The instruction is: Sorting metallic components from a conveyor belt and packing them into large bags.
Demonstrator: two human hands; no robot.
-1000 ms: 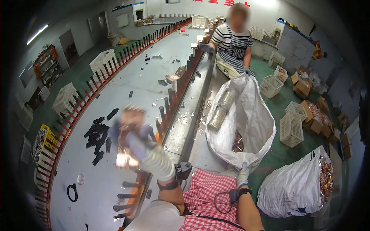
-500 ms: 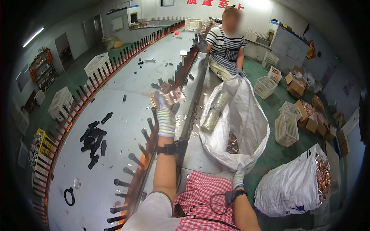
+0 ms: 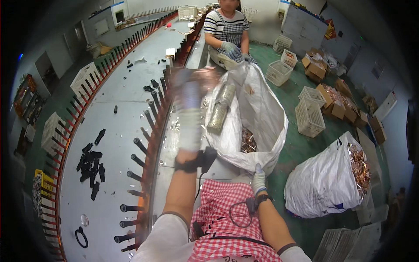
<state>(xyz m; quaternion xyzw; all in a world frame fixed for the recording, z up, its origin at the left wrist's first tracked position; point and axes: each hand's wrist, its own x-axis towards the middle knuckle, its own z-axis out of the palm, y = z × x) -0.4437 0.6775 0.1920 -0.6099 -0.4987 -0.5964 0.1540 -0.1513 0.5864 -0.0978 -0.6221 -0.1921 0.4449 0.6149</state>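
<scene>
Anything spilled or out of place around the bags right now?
Loose black parts lie scattered in a heap on the grey table. Shiny scraps litter the channel beside the open white bag. The left hand is blurred, so its contents are unclear.

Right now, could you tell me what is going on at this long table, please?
A seated person in white gloves holds the rim of an open white sack with the right hand. The left hand is raised over the sack and blurred; it seems to carry some coppery pieces, though that is unclear. The sack holds shiny metal parts. Across it, a second person in a striped top handles another bag. Black parts lie on the grey table.
</scene>
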